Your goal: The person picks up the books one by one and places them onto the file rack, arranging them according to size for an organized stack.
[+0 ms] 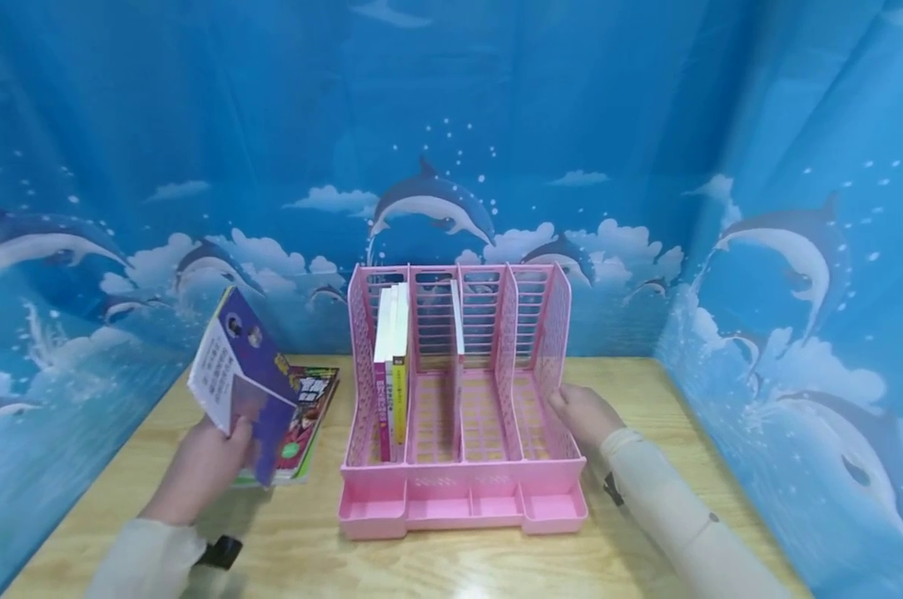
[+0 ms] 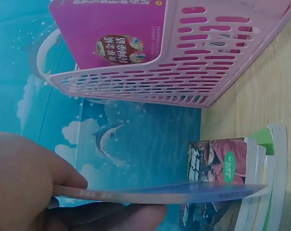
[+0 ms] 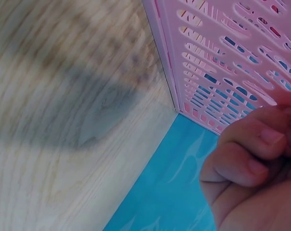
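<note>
My left hand [image 1: 207,453] pinches a thin purple-and-white book [image 1: 267,378] at its lower edge, raised and tilted above a small pile of books [image 1: 315,416]. In the left wrist view the held book [image 2: 160,196] appears edge-on between thumb and fingers. A pink desktop book rack [image 1: 462,474] stands in the middle of the table. Its leftmost compartment holds several upright books [image 1: 391,374], with magenta and yellow spines among them. One thin book [image 1: 458,333] leans beside the middle divider. With curled fingers my right hand [image 1: 589,416] grips the rack's right side wall [image 1: 552,341].
Small open trays [image 1: 372,502] run along the rack's front. A blue dolphin-print curtain [image 1: 271,100] surrounds the wooden table [image 1: 466,566] at the back and both sides. The book pile lies to the left of the rack.
</note>
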Demonstrator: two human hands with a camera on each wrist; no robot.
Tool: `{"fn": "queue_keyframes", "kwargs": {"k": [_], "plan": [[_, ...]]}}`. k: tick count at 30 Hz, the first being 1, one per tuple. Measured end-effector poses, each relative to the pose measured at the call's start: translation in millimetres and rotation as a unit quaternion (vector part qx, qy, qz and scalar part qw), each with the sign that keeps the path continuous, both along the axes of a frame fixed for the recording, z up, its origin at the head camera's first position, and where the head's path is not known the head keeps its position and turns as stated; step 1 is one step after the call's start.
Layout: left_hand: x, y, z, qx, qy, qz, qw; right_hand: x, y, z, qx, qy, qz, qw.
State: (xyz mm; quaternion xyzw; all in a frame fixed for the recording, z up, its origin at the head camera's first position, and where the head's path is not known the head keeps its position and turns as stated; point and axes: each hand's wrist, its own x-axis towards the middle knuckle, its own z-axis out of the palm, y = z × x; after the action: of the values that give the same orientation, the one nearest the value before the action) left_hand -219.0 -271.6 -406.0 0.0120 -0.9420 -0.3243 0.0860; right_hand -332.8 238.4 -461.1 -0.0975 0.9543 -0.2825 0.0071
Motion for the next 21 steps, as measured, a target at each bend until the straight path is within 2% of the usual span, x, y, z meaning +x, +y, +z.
{"fn": "queue_keyframes", "kwargs": {"k": [4, 7, 12, 16, 21], "plan": [[0.9, -1.4, 3.5, 0.018, -0.029, 0.000, 0.9994, 0.3, -2.0, 3.3, 0.014, 0.000, 0.000, 1.000], [1.4, -2.3, 3.0, 0.026, -0.026, 0.009, 0.9993, 0.1, -4.4, 7.8, 0.032, 0.011, 0.000, 0.999], [6.1, -2.8, -2.9, 0.030, 0.001, 0.025, 0.9993, 0.4, -5.9, 9.6, 0.050, 0.036, 0.008, 0.998], [10.8, -1.0, -8.4, 0.025, 0.017, 0.033, 0.9990, 1.6, -6.3, 7.6, 0.051, 0.028, 0.006, 0.998], [14.8, 4.7, -17.6, 0.029, 0.058, 0.066, 0.9957, 2.3, -7.4, 8.7, 0.056, 0.037, 0.008, 0.998]]}}
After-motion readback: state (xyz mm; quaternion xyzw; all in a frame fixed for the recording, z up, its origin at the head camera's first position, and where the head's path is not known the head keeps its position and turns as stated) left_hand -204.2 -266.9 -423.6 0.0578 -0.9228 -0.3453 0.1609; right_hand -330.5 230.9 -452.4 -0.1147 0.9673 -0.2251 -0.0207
